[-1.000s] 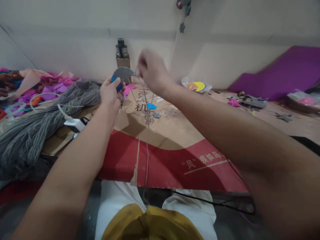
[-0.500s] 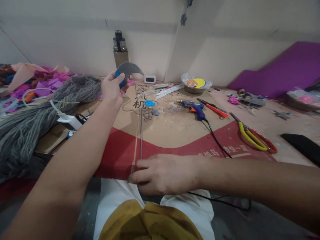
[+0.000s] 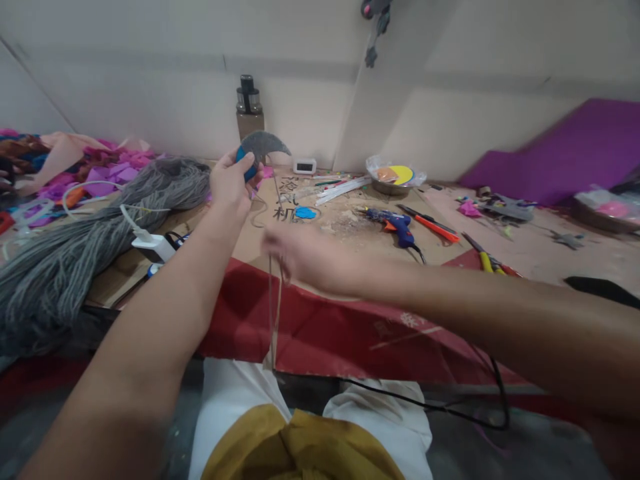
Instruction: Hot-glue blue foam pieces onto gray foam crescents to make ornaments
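My left hand [image 3: 229,184] is raised over the far left of the cardboard sheet [image 3: 350,267] and grips a blue piece wrapped in grey yarn, shaped like a crescent [image 3: 260,148]. A thin grey yarn strand [image 3: 274,267] hangs from the crescent down toward the cardboard's near edge. My right hand [image 3: 300,257] is blurred by motion above the cardboard's middle, its fingers pinched at that strand.
A big bundle of grey yarn [image 3: 75,247] lies at the left beside a white charger [image 3: 150,245]. A blue glue gun [image 3: 395,223], an orange tool [image 3: 430,225] and yellow-handled scissors [image 3: 483,257] lie to the right. A bottle [image 3: 249,110] stands at the wall.
My right hand has risen from the cardboard's near edge to mid-air over the sheet, along the yarn strand. My left hand has stayed raised with the crescent.
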`<state>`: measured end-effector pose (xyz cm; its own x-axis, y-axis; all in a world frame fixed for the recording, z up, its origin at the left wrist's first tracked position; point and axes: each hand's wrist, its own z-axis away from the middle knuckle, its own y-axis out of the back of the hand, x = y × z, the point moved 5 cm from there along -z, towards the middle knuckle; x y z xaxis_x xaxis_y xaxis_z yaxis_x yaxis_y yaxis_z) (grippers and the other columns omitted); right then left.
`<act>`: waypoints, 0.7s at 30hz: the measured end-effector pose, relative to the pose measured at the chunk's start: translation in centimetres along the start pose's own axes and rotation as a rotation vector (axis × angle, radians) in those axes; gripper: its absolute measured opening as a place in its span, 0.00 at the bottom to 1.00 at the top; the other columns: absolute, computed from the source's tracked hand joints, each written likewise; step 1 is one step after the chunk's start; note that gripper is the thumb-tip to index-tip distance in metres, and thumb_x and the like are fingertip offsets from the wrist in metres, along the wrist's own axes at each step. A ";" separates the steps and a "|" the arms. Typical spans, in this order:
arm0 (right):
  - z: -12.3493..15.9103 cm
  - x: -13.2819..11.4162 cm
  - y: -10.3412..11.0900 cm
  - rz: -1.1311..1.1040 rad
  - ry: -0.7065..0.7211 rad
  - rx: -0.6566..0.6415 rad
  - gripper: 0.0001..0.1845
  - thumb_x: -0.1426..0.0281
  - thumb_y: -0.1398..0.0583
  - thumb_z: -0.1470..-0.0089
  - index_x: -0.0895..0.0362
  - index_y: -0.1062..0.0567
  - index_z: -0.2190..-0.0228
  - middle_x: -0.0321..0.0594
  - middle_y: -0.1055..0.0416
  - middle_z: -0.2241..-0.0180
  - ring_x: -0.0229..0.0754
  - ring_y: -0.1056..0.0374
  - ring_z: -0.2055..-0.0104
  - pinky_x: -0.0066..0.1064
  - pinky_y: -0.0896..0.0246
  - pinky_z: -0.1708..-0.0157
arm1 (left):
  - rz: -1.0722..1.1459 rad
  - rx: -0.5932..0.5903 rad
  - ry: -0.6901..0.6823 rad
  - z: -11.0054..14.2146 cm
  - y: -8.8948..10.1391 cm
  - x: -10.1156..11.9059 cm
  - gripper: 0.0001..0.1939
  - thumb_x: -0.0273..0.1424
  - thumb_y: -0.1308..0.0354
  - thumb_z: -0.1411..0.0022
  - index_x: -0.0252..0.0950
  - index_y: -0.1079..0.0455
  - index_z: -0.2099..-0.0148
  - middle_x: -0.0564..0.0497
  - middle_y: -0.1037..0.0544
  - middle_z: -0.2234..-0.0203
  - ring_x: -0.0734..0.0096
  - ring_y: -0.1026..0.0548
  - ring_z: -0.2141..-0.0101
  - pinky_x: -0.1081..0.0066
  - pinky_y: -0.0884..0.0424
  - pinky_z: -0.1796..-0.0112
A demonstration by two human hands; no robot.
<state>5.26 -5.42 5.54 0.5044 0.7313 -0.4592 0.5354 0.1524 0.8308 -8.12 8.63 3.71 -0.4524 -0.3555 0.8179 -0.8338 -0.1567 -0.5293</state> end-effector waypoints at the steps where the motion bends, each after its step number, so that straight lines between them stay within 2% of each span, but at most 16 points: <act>1: -1.7 1.0 2.1 -0.072 -0.088 0.139 0.12 0.78 0.48 0.43 0.55 0.41 0.76 0.30 0.37 0.81 0.32 0.37 0.79 0.25 0.38 0.75 | -0.004 0.006 -0.008 -0.1 0.1 0.2 0.07 0.21 0.41 0.44 0.40 0.30 0.68 0.56 0.26 0.77 0.73 0.26 0.66 0.70 0.31 0.64; 2: -3.2 2.0 4.3 -0.165 -0.147 0.300 0.11 0.75 0.51 0.40 0.54 0.42 0.74 0.29 0.38 0.82 0.32 0.36 0.79 0.25 0.38 0.76 | -0.009 0.010 -0.018 -0.2 0.3 0.4 0.07 0.22 0.41 0.44 0.40 0.30 0.68 0.56 0.26 0.77 0.73 0.26 0.67 0.70 0.31 0.64; 4: -5.2 3.5 8.3 -0.347 -0.148 0.632 0.08 0.73 0.53 0.38 0.53 0.44 0.71 0.27 0.41 0.79 0.31 0.35 0.79 0.24 0.36 0.75 | -0.021 0.015 -0.033 -0.4 0.6 0.7 0.07 0.22 0.40 0.44 0.41 0.30 0.67 0.56 0.26 0.76 0.74 0.27 0.66 0.72 0.31 0.65; 5: -5.5 4.1 9.7 -0.413 -0.142 0.776 0.09 0.76 0.55 0.39 0.52 0.46 0.71 0.26 0.43 0.78 0.29 0.37 0.79 0.23 0.36 0.73 | -0.027 0.017 -0.032 -0.6 0.7 0.8 0.07 0.22 0.40 0.44 0.41 0.31 0.67 0.56 0.25 0.76 0.73 0.26 0.65 0.73 0.31 0.65; 6: -5.6 4.5 10.4 -0.465 -0.092 0.852 0.10 0.77 0.55 0.39 0.52 0.47 0.71 0.26 0.45 0.78 0.28 0.39 0.79 0.23 0.36 0.73 | -0.031 0.017 -0.025 -0.7 0.8 0.8 0.08 0.22 0.40 0.44 0.42 0.31 0.67 0.56 0.25 0.76 0.73 0.26 0.64 0.73 0.31 0.65; 8: -5.5 4.4 9.8 -0.455 0.008 0.771 0.08 0.75 0.54 0.39 0.52 0.45 0.70 0.25 0.46 0.80 0.31 0.37 0.80 0.23 0.38 0.76 | -0.024 0.022 -0.021 -0.9 1.0 0.9 0.08 0.23 0.40 0.44 0.42 0.30 0.67 0.56 0.25 0.76 0.71 0.26 0.63 0.72 0.30 0.64; 9: -5.2 4.2 8.5 -0.420 0.055 0.641 0.06 0.74 0.53 0.39 0.53 0.43 0.69 0.25 0.44 0.81 0.32 0.37 0.81 0.24 0.40 0.78 | -0.014 0.023 -0.019 -1.0 1.0 0.8 0.07 0.23 0.40 0.44 0.42 0.30 0.68 0.55 0.25 0.75 0.71 0.26 0.63 0.71 0.30 0.64; 10: -4.9 4.0 6.6 -0.377 0.057 0.449 0.05 0.73 0.51 0.40 0.53 0.41 0.69 0.26 0.42 0.81 0.34 0.35 0.80 0.25 0.40 0.78 | -0.002 0.023 -0.015 -1.0 1.0 0.8 0.07 0.23 0.40 0.44 0.42 0.30 0.68 0.55 0.24 0.75 0.70 0.25 0.63 0.70 0.30 0.63; 11: -4.4 4.2 4.8 -0.323 0.018 0.310 0.05 0.74 0.50 0.41 0.54 0.39 0.69 0.27 0.40 0.82 0.35 0.35 0.79 0.25 0.40 0.76 | 0.011 0.018 -0.007 -1.0 1.0 0.7 0.06 0.24 0.39 0.45 0.41 0.30 0.68 0.55 0.24 0.74 0.70 0.25 0.62 0.69 0.30 0.62; 14: -2.6 5.9 0.4 -0.030 -0.163 0.041 0.06 0.76 0.48 0.44 0.56 0.36 0.71 0.32 0.34 0.80 0.35 0.35 0.76 0.27 0.41 0.71 | 0.048 -0.002 0.025 -0.7 0.9 0.8 0.08 0.23 0.38 0.46 0.42 0.31 0.66 0.55 0.23 0.72 0.69 0.27 0.54 0.69 0.32 0.58; 16: -1.9 7.6 -0.9 0.088 -0.271 -0.043 0.06 0.76 0.48 0.43 0.57 0.32 0.69 0.36 0.30 0.77 0.36 0.35 0.73 0.27 0.42 0.69 | 0.079 0.011 0.022 -0.9 0.8 1.5 0.10 0.22 0.38 0.46 0.43 0.33 0.66 0.57 0.24 0.73 0.70 0.29 0.52 0.70 0.32 0.58; 18: -1.5 9.2 -1.0 0.145 -0.339 -0.055 0.08 0.75 0.48 0.44 0.58 0.29 0.66 0.40 0.27 0.72 0.38 0.33 0.70 0.28 0.42 0.68 | 0.117 0.043 0.010 -1.5 0.4 2.7 0.10 0.21 0.41 0.43 0.42 0.35 0.67 0.57 0.25 0.75 0.73 0.29 0.57 0.73 0.31 0.60; 21: -1.0 10.4 -0.3 0.192 -0.393 -0.079 0.13 0.75 0.47 0.44 0.61 0.28 0.57 0.45 0.25 0.67 0.40 0.32 0.67 0.28 0.42 0.68 | 0.182 0.020 -0.009 -2.9 -1.9 5.6 0.08 0.20 0.46 0.37 0.39 0.36 0.65 0.58 0.28 0.77 0.79 0.30 0.66 0.78 0.32 0.65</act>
<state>9.67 2.80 0.81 0.8172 0.4453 -0.3659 0.3608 0.0998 0.9273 -10.01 9.66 9.91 -0.5921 -0.3878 0.7065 -0.7320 -0.1079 -0.6727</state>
